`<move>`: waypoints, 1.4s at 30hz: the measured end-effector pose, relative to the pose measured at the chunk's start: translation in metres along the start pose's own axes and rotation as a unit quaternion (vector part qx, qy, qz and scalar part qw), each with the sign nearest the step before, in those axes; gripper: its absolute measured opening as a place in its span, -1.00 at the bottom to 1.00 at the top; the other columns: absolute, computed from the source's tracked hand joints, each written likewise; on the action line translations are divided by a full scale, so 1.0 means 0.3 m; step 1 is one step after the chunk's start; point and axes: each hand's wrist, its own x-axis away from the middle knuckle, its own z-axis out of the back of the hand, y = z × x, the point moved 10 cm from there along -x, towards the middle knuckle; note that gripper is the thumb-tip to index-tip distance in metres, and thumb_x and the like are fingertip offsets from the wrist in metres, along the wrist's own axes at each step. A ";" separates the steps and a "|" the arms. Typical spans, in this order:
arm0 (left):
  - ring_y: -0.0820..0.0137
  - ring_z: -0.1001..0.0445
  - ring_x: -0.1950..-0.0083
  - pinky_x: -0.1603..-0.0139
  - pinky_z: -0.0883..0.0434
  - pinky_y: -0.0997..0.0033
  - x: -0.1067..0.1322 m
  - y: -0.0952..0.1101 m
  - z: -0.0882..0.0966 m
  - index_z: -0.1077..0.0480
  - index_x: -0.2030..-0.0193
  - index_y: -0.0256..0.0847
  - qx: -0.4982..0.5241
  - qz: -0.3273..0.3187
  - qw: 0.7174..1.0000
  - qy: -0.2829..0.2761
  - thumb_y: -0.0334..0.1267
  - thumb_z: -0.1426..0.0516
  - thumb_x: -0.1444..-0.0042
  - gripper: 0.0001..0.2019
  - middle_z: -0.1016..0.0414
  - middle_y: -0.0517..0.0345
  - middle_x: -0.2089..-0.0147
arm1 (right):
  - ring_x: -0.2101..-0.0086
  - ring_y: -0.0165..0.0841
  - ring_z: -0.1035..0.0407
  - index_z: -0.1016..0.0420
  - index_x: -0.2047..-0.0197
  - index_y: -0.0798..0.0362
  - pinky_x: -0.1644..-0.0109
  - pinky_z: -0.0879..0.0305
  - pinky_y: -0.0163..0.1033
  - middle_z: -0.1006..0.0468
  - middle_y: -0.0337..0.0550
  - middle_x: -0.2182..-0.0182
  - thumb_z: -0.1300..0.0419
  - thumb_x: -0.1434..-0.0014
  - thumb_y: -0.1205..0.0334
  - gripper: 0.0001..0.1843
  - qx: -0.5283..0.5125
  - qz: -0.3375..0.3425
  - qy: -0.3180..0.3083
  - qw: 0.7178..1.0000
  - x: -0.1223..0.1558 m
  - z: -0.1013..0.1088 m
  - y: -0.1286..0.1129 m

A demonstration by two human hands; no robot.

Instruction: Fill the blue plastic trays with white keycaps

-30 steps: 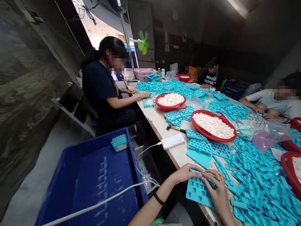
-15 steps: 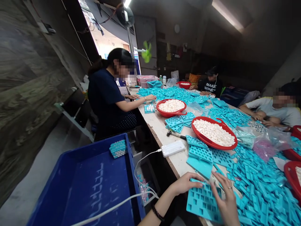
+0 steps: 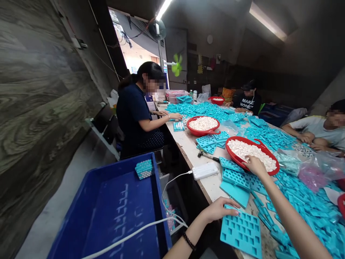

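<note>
The left hand (image 3: 221,209) holds its thumb and fingers narrow on the far left corner of the turquoise plate (image 3: 241,230), probably to steady it at the table's (image 3: 188,153) near edge, while the right hand (image 3: 255,166) dips into white pieces (image 3: 238,146), its pinch hidden from where I stand. Their red basket (image 3: 234,156) seems set for easy reach, with 1 hammer (image 3: 208,156) lying towards the table's left edge.
</note>
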 end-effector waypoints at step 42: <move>0.41 -0.46 0.34 0.23 -0.40 0.40 -0.026 -0.075 0.068 -0.47 0.22 -0.25 0.318 0.063 0.943 0.080 -0.17 -0.46 0.22 -0.58 -0.49 0.18 0.37 | -0.11 -0.07 -0.39 -0.62 0.48 0.07 -0.02 -0.31 -0.23 -0.67 0.01 0.28 -0.22 -0.04 0.33 -0.86 -0.048 0.011 0.035 0.998 -0.138 0.004 0.188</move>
